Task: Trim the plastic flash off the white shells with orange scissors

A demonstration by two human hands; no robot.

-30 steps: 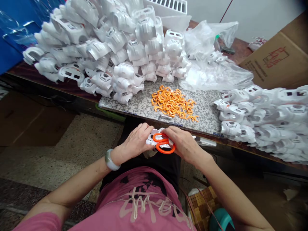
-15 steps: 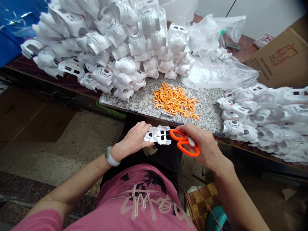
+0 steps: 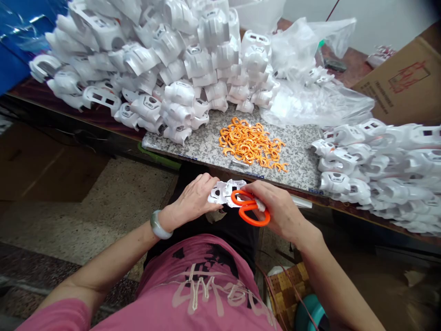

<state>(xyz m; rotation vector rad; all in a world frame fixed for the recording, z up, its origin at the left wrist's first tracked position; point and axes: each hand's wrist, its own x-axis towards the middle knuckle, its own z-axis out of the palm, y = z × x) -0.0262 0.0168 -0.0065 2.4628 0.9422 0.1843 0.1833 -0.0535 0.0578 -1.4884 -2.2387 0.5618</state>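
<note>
My left hand is closed on the left end of a small white plastic shell, its hollow inner side with cut-out windows facing up. In my right hand is a pair of orange-handled scissors, gripped by the loops. The handles overlap the shell's right end, and the blades are mostly hidden there. Both hands are over my lap, just short of the table edge. Beyond them a heap of small orange curved clips lies on a speckled grey slab.
A large pile of white shells rises at the back left, and more stacked shells stand at right. Clear plastic bags and a cardboard box lie behind. A woven basket is below my right arm.
My right hand has moved left with the scissors, so their handles now overlap the white shell. My left hand and the shell have barely shifted.
</note>
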